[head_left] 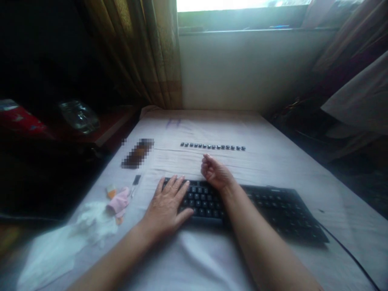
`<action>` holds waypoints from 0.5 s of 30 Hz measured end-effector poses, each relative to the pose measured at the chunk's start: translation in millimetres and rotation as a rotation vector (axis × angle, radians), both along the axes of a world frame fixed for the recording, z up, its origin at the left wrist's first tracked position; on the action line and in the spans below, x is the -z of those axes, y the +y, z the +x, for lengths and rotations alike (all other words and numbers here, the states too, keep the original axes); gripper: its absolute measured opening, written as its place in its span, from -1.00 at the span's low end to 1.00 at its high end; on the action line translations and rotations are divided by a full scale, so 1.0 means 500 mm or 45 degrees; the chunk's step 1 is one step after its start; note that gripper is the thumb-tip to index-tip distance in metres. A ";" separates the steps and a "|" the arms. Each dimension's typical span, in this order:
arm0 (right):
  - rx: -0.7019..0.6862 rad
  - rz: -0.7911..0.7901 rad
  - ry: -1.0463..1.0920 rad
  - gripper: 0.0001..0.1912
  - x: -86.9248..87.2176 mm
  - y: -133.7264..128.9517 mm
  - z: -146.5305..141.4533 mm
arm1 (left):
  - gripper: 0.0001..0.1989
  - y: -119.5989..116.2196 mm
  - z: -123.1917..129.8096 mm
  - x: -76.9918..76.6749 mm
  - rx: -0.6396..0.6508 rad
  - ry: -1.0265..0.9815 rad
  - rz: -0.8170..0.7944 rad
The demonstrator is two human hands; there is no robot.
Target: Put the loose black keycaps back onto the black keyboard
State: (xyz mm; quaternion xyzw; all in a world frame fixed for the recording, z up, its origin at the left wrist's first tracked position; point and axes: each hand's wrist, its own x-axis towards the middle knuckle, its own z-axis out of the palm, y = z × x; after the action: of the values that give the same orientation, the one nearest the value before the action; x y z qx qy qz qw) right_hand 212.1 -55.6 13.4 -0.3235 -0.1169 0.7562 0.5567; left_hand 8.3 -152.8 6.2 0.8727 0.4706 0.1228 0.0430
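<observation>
A black keyboard [206, 202] lies across the cloth-covered table in front of me. My left hand [169, 198] rests flat on its left end, fingers spread and thumb over the lower keys. Above the keyboard's back edge is my right hand [215, 171], its fingers curled in and the thumb and forefinger pressed together. Whatever may be in that pinch is too small to make out. Beyond it, several small black keycaps [214, 147] stand in a straight row on the cloth.
To the left are a pixelated brown object [138, 153], a small brush [136, 181], a pink cloth [119, 202] and a crumpled white plastic bag [60, 246]. The keyboard's cable [348, 252] runs off to the lower right. A curtain [163, 60] hangs behind the table's far left.
</observation>
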 end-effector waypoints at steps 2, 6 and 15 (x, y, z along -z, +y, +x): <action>0.008 0.004 -0.003 -0.79 0.002 0.000 -0.001 | -0.32 -0.004 0.004 -0.003 0.005 0.006 0.016; 0.018 0.036 -0.004 -0.76 0.004 -0.001 -0.005 | -0.30 -0.009 0.005 0.006 0.041 0.055 0.037; 0.023 0.058 0.017 -0.64 0.011 0.002 -0.014 | -0.43 0.020 -0.029 -0.006 0.145 -0.055 -0.014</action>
State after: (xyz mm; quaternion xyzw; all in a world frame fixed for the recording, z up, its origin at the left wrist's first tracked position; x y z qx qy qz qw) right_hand 205.1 -54.5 7.7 -0.3067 -0.1274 0.7505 0.5714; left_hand -6.0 -142.9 9.3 0.8950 0.4196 0.1366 0.0648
